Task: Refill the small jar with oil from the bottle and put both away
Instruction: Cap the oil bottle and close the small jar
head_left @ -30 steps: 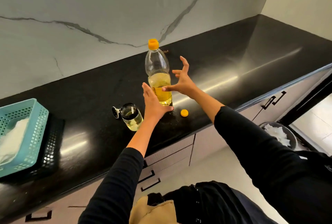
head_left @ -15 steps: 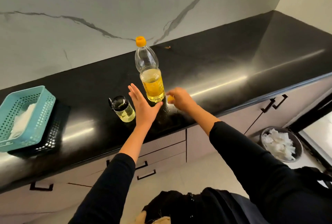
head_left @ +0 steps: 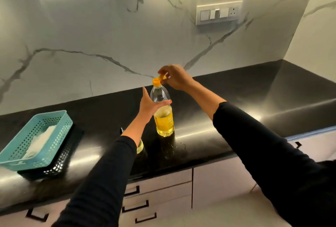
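Change since half a second ago: small yellow cap, then being picked up off the countertop just right of the bottle base, now lifted and held at the bottle mouth. Spot on the counter near the base now bare except for a few wet marks.

Right hand: closed in a pinch on the small yellow cap, held just above and to the right of the yellow collar at the top of the bottle. Not seated yet; cap tilted, touching or nearly touching the collar, exact contact not discernible.

Left hand: moved up from the counter beside the base; now partly open, palm against the left side of the bottle at the shoulder, thumb across the front. Steadying contact rather than a full wrap.

Bottle: upright on the black countertop, centre of the scene, oil filling roughly the lower half.

Small jar: on the counter to the near left of the bottle, mostly hidden behind the left sleeve; only a sliver of pale oil visible. Lid state not determinable.

Judgement: pouring apparently finished; current step is recapping the bottle. Remaining: press or twist cap home, close jar if open, put both away. Risk: oily fingers slipping on the cap, bottle tipping under sideways force.

Teal basket at far left, not involved.
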